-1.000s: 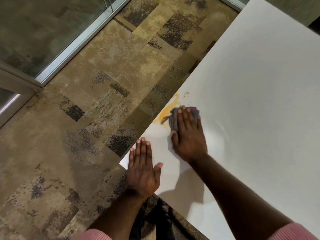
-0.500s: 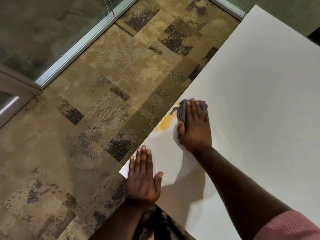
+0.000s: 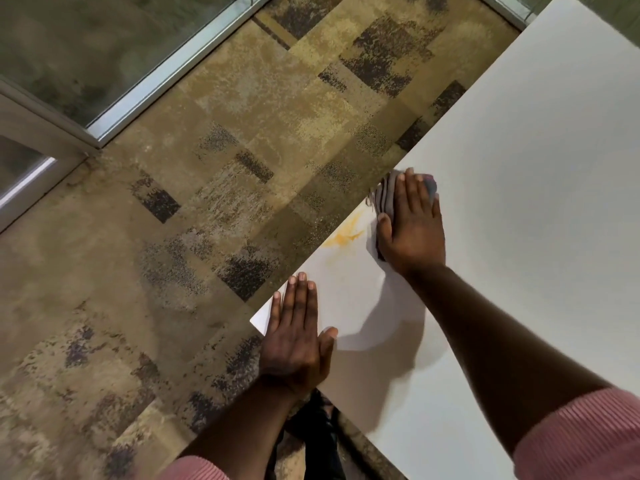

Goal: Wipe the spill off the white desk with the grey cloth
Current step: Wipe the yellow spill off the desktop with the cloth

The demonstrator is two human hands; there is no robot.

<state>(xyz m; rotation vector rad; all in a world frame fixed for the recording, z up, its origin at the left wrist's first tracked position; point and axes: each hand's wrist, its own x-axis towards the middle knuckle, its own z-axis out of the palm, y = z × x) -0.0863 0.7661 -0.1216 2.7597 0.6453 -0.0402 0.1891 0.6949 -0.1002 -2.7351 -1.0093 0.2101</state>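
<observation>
Right hand (image 3: 412, 233) presses straight-fingered on the grey cloth (image 3: 385, 197) beside the spill (image 3: 346, 234); an outward stroke could sweep it off the worktop (image 3: 536, 168) onto the carpet (image 3: 207, 209).

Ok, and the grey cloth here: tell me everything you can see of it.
The grey cloth is soft, bunched fabric lying on the white desk near its edge. Most of it is hidden under the right hand, whose straight fingers press it down. Creased folds stick out beside the thumb and index finger, and a smaller patch shows past the little finger. It sits just beyond the orange spill; whether it overlaps the smear is unclear. Only the hand and desk visibly touch it.
</observation>
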